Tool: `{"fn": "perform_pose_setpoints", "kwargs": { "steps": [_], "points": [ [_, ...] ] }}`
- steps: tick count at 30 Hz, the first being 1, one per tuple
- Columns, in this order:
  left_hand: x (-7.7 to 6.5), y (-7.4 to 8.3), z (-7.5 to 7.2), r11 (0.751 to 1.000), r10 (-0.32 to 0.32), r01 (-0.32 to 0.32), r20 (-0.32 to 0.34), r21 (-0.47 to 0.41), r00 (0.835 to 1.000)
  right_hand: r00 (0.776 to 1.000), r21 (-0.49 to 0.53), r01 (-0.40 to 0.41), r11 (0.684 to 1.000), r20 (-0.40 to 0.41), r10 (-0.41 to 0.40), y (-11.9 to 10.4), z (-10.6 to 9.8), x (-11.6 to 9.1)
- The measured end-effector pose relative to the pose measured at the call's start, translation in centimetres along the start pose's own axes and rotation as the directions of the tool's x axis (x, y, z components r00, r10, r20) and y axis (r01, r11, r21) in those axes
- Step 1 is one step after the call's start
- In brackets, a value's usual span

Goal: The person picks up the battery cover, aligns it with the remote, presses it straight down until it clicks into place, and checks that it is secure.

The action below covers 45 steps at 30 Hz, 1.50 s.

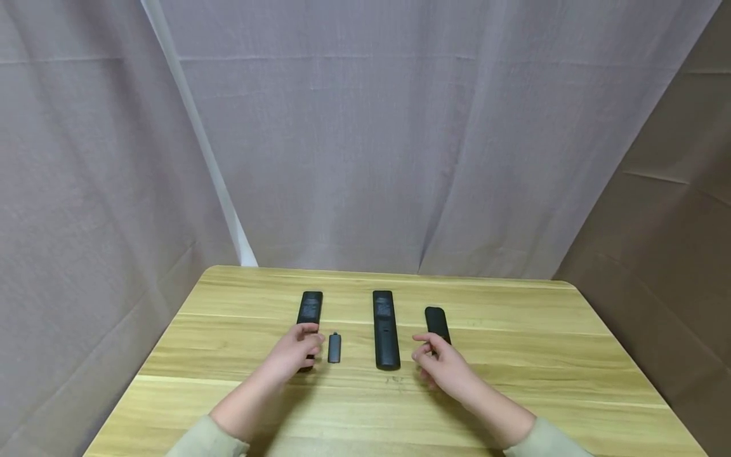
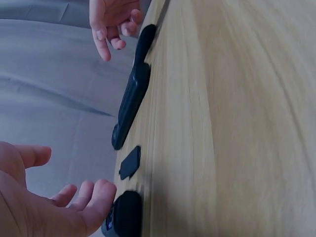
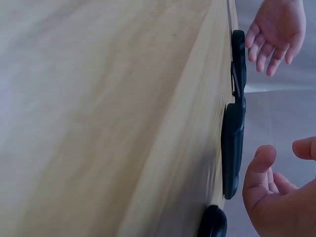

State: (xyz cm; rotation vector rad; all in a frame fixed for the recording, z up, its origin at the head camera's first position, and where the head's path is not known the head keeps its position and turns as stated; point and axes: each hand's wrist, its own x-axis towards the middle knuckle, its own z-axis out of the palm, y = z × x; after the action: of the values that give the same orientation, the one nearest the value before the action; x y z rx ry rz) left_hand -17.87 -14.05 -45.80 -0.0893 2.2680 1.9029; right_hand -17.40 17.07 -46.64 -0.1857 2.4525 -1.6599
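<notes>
My left hand [image 1: 292, 353] hovers over the near part of a black remote control [image 1: 310, 307], its fingers loosely bent and holding nothing. The hand hides much of that remote. Just right of it lies a small black flat piece [image 1: 334, 349] with a little tab at its far end, like a battery cover. A longer black remote control [image 1: 386, 333] lies in the middle, back side up. My right hand [image 1: 444, 369] hangs relaxed and empty by the near end of a shorter black remote control [image 1: 436, 321]. In the right wrist view, its thumb and fingers [image 3: 260, 160] are apart.
Everything lies on a light wood-grain table [image 1: 531, 355] with rounded far corners. Grey curtains [image 1: 342, 158] hang behind it and at the left, with a brownish cloth [image 1: 657, 254] at the right. Faint dark marks [image 1: 394, 380] show on the wood near the middle remote.
</notes>
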Motion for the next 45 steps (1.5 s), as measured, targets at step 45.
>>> {"fn": "perform_pose_setpoints", "kwargs": {
  "steps": [45],
  "points": [
    [5.2, -1.2, -3.5, 0.816, 0.002, 0.071, -0.125, 0.574, 0.992, 0.968, -0.36, 0.167, 0.918, 0.237, -0.084, -4.5, 10.3, 6.4]
  ]
}}
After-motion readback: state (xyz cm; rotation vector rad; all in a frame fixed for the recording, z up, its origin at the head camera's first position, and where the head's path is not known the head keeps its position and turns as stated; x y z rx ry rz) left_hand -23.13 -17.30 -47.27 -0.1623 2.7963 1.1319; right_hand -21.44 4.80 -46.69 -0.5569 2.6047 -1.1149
